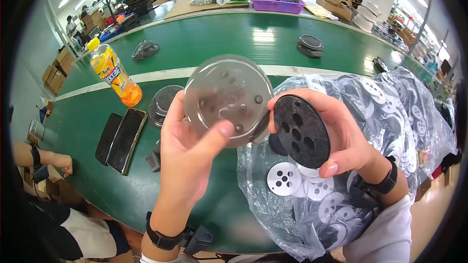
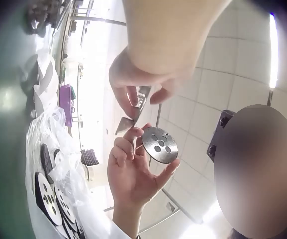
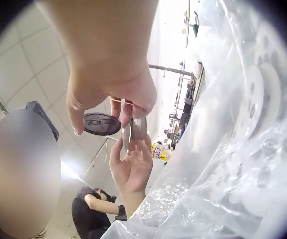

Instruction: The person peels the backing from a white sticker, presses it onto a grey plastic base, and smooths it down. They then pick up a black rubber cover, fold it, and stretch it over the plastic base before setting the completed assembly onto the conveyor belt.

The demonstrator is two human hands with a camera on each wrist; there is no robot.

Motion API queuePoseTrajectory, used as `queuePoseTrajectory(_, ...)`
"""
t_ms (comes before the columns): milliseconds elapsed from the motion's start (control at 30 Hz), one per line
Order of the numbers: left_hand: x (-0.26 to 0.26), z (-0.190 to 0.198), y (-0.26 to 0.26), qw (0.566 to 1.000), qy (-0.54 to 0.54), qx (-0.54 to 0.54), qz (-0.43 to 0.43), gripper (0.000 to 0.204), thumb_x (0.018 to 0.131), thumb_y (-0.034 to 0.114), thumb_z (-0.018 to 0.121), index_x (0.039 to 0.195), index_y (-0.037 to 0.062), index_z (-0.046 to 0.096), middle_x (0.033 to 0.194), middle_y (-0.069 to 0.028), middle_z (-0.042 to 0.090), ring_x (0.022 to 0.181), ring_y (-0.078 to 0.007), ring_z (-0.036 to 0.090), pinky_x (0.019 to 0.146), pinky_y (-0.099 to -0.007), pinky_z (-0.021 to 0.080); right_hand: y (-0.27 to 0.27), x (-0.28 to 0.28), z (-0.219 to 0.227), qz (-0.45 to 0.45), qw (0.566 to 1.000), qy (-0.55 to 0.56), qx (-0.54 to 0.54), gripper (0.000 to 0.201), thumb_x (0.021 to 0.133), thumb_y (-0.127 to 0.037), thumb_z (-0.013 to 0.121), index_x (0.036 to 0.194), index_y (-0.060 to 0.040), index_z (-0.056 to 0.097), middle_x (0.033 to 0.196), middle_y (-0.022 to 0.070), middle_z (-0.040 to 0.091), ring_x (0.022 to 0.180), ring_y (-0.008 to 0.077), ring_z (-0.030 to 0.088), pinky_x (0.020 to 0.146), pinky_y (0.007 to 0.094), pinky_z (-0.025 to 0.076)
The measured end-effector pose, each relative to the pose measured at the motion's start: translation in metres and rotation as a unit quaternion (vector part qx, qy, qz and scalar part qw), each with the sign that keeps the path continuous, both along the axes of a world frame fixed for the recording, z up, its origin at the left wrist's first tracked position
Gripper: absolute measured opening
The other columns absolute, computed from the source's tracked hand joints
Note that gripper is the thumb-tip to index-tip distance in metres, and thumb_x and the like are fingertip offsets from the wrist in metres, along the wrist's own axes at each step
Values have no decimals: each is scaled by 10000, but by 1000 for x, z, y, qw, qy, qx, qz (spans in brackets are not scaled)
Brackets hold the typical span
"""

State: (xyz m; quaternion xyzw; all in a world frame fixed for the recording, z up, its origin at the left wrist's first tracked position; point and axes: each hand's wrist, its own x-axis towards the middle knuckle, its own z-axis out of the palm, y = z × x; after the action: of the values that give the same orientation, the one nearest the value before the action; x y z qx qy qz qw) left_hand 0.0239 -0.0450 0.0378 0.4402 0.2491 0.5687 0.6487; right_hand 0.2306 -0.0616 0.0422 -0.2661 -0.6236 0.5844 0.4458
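Observation:
A clear round disc (image 1: 229, 100) with small dark posts is gripped at its left edge by the left hand (image 1: 187, 151), the thumb lying over its face. Beside it the right hand (image 1: 341, 134) pinches a black disc (image 1: 302, 131) with several holes between fingers and thumb. The right fingertips are close to the clear disc's right edge; whether they touch it, I cannot tell. In the left wrist view the black disc's other face (image 2: 160, 145) looks silvery, held by the right hand (image 2: 133, 179). The right wrist view shows the black disc (image 3: 102, 124) below the right hand (image 3: 111, 94).
A plastic bag (image 1: 263, 214) of white holed discs (image 1: 284, 178) lies at the right. Left are two dark phones (image 1: 126, 141), an orange drink bottle (image 1: 114, 73) and a round clear-topped part (image 1: 163, 102). More round parts (image 1: 310, 45) sit farther back. Another person's hand (image 1: 61, 161) rests at the left edge.

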Motion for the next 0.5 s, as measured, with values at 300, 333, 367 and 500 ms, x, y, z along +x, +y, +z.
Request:
queuePoseTrajectory(300, 7, -4, -5, 996, 36, 52, 69, 467, 774, -77, 551, 1169, 10, 318, 1137, -147, 495, 1068, -185, 498, 890, -316, 424, -2, 1, 9, 30, 995, -60, 74, 857, 477, -275, 797, 1179, 56, 434, 1046, 118, 512, 934, 152, 498, 781, 251, 386)
queuePoseTrajectory(333, 7, -6, -6, 991, 70, 99, 63, 491, 768, -85, 552, 1179, 17, 302, 1113, -146, 510, 1039, -182, 519, 861, -303, 442, -3, 2, 16, 7, 984, -120, 130, 823, 468, -248, 784, 1164, 41, 454, 1034, 105, 506, 874, 133, 468, 725, 235, 355)
queuePoseTrajectory(367, 7, -8, -6, 982, 102, 146, 57, 516, 763, -93, 553, 1189, 24, 286, 1090, -146, 524, 1009, -179, 540, 833, -290, 460, -3, 2, 20, -17, 966, -179, 184, 791, 458, -222, 770, 1149, 26, 475, 1022, 92, 500, 814, 114, 439, 668, 218, 324)
queuePoseTrajectory(500, 3, 0, -12, 973, 156, 163, 44, 573, 730, -62, 605, 1228, 8, 330, 1075, -127, 534, 970, -175, 552, 838, -278, 446, -2, 4, 21, -45, 923, -225, 308, 744, 448, -178, 759, 1119, 1, 491, 975, 52, 444, 737, 94, 337, 630, 202, 254)
